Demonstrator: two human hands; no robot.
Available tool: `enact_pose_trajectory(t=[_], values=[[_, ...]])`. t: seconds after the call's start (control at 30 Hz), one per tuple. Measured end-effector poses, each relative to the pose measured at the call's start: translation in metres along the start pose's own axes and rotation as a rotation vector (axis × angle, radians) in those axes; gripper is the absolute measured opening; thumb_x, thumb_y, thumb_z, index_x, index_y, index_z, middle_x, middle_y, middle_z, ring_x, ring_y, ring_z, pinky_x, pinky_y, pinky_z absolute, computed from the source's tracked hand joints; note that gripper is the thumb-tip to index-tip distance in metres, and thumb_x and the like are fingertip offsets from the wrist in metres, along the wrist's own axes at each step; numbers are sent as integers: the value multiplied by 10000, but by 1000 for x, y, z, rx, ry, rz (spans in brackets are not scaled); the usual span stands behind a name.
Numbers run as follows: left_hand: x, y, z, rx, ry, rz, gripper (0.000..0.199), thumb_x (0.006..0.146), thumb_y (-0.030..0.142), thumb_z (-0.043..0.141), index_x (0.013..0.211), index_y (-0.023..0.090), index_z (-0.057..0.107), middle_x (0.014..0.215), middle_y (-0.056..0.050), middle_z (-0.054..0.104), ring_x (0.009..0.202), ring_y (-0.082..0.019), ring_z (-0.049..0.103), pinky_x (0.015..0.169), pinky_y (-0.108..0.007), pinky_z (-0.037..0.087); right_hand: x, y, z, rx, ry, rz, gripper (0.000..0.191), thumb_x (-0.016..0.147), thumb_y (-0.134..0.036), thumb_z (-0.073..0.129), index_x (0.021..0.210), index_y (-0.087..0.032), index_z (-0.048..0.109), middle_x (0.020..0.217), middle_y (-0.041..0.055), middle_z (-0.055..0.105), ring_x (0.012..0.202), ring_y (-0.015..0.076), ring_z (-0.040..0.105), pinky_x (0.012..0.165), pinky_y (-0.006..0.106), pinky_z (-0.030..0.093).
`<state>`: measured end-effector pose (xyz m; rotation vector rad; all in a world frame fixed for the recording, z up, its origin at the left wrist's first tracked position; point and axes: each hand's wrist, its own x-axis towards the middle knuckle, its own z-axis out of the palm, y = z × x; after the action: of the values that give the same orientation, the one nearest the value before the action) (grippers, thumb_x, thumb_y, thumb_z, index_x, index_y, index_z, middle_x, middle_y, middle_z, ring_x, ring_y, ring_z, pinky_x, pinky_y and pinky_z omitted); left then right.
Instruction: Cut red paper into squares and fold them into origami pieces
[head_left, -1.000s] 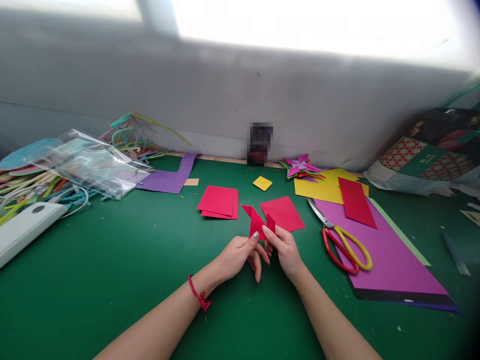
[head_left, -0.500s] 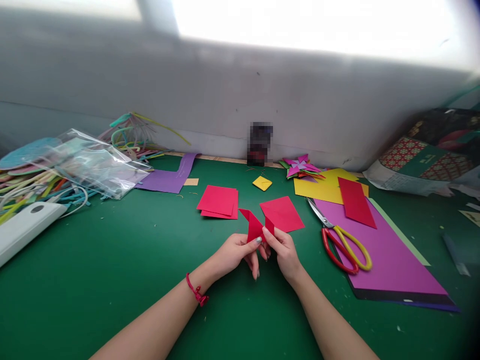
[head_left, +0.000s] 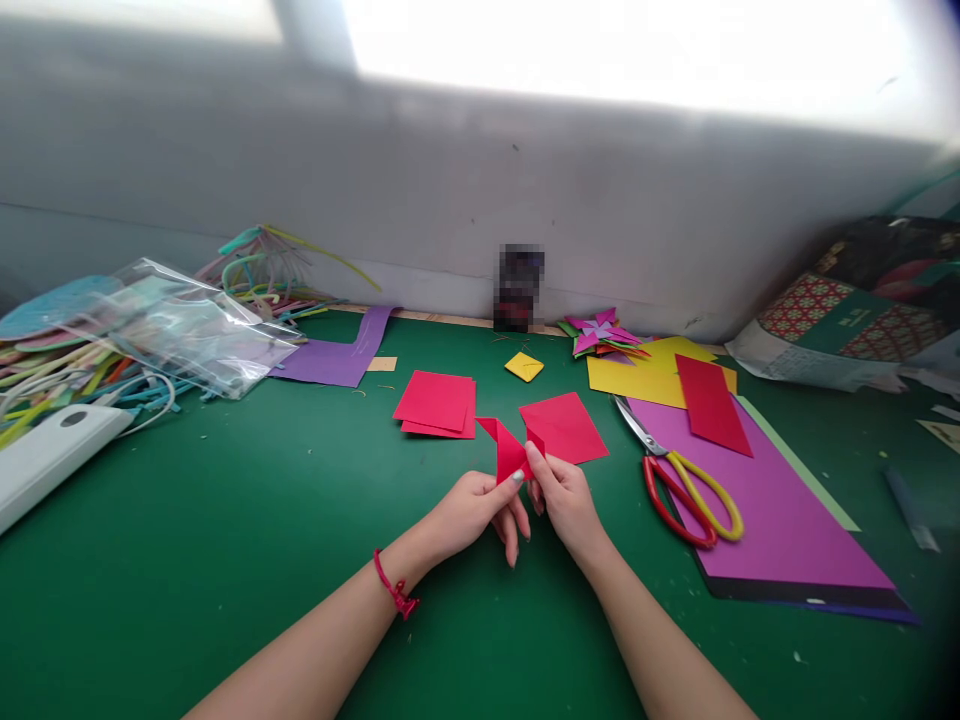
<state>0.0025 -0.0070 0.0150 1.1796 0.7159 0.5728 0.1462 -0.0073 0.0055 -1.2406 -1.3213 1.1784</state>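
Observation:
A partly folded piece of red paper (head_left: pixel 509 453) is held between both hands, with pointed flaps standing up at its left and right. My left hand (head_left: pixel 480 505) pinches its lower left part, the thumb on top and the other fingers beneath. On the right side, my right hand (head_left: pixel 564 500) grips the paper between thumb and fingers. Just beyond lies a red square sheet (head_left: pixel 566 428) with faint crease lines. Left of that rests a small stack of red squares (head_left: pixel 435 402). Part of the folded paper's lower edge is hidden by my fingers.
Scissors (head_left: pixel 679 480) with red and yellow handles lie on purple sheets (head_left: pixel 780 510) at the right. Behind are yellow paper (head_left: pixel 630 380), a folded star (head_left: pixel 600 332) and a yellow square (head_left: pixel 524 367). Pipe cleaners (head_left: pixel 90 370) and a white device (head_left: pixel 52 460) occupy the left.
Both hands stay on the red paper. My right thumb and fingers have shifted slightly upward on its right flap; the left hand has barely moved.

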Motion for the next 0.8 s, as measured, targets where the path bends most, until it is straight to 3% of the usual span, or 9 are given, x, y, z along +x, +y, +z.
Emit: enact_pose_trajectory(t=[0.33, 0.53, 0.63, 0.8], values=[[0, 2, 0, -49, 3, 15, 605, 857, 523, 247, 688, 82, 625, 498, -83, 624, 485, -149, 592, 558, -249, 457, 2, 3, -2, 26, -16, -13, 464, 839, -407, 461, 437, -185, 393, 357, -63, 373, 351, 74, 352, 426, 209, 313], [3, -4, -1, -78, 65, 28, 386, 811, 499, 420, 788, 128, 523, 494, -43, 626, 451, -142, 584, 491, -232, 455, 1, -2, 1, 12, -89, -34, 458, 847, -392, 451, 443, -185, 393, 393, -55, 393, 368, 76, 361, 419, 211, 308], [3, -6, -2, -79, 47, 25, 356, 824, 469, 416, 801, 126, 507, 510, -55, 639, 472, -142, 596, 510, -235, 462, 0, -2, 2, -34, -58, -47, 452, 847, -380, 461, 444, -181, 411, 394, -52, 401, 385, 79, 382, 440, 209, 324], [1, -4, -1, -17, -32, 14, 263, 794, 357, 521, 892, 114, 543, 651, -87, 682, 573, -146, 618, 588, -259, 484, 5, 5, -6, 45, 99, -9, 464, 832, -389, 484, 430, -192, 359, 334, -69, 360, 312, 73, 345, 370, 208, 287]])
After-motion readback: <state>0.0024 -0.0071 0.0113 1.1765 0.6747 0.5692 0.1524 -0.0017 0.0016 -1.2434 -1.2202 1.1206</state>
